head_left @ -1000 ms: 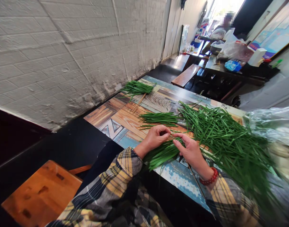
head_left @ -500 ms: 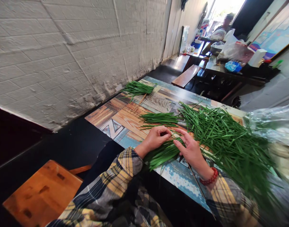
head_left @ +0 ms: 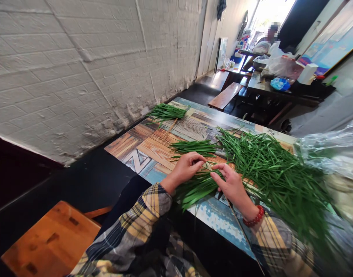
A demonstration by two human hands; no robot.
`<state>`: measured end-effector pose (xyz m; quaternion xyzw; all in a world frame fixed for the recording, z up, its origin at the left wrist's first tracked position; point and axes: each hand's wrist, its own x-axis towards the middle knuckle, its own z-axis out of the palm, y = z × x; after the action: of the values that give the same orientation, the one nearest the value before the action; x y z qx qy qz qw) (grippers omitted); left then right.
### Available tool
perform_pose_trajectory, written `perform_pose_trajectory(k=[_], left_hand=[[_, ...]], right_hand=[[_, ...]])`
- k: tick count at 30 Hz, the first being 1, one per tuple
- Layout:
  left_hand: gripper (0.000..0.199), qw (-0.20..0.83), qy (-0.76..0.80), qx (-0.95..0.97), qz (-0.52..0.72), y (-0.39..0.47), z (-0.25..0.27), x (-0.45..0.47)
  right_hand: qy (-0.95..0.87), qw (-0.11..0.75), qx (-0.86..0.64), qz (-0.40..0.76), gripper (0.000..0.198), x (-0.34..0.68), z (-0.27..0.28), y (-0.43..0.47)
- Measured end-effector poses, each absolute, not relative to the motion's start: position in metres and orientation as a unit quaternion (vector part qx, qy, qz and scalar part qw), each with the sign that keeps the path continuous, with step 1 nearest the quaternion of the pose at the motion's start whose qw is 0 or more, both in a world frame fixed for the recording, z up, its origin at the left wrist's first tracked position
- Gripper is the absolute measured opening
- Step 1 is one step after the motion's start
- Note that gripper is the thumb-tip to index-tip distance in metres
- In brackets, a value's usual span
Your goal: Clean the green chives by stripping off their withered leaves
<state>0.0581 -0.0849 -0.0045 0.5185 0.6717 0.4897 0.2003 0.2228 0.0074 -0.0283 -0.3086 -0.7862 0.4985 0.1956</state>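
A bunch of long green leaves, like garlic chives [head_left: 196,192], lies at the near table edge beneath my hands. My left hand [head_left: 186,169] is closed above it, thumb and forefinger pinched on something thin that is hard to make out. Facing it, my right hand [head_left: 230,186] has thumb and forefinger slightly apart over the bunch. A thin tan strand [head_left: 242,225] runs out below the right palm and over the table edge; its other end is hidden. Just beyond the hands lies a smaller chive bunch [head_left: 193,146].
A large loose heap of chives [head_left: 268,165] covers the table's right side, beside clear plastic bags [head_left: 335,148]. Another bunch [head_left: 169,111] and thin tan sticks [head_left: 169,130] lie toward the wall. A wooden stool [head_left: 53,238] stands at left. A person [head_left: 268,36] is far back.
My right thumb and forefinger have come a little closer together and toward my left hand. The left hand keeps its pinch. The view has shifted slightly.
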Motion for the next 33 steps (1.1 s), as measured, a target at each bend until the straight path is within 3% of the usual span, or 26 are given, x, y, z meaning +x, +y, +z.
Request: perform_pose_trajectory(k=[10,18,21,27,33], left_hand=[[0.016,0.044,0.720,0.641,0.261,-0.046,-0.014,0.056],[0.016,0.026,0.728,0.646,0.227,-0.045,-0.016,0.060],[0.012,0.072,0.725,0.596,0.338,-0.056,-0.013,0.058],[0.005,0.334,0.645,0.432,0.534,-0.079,-0.011,0.060],[0.016,0.353,0.629,0.437,0.537,-0.082,-0.017,0.061]], right_hand=[[-0.789,0.204,-0.291,0.501,0.033,0.222,-0.026,0.004],[-0.806,0.220,-0.286,0.470,0.027,0.222,-0.023,0.003],[-0.803,0.221,-0.286,0.473,0.027,0.221,-0.022,0.003],[-0.790,0.202,-0.296,0.498,0.036,0.222,-0.021,0.002],[-0.803,0.187,-0.300,0.480,0.038,0.222,-0.021,0.002]])
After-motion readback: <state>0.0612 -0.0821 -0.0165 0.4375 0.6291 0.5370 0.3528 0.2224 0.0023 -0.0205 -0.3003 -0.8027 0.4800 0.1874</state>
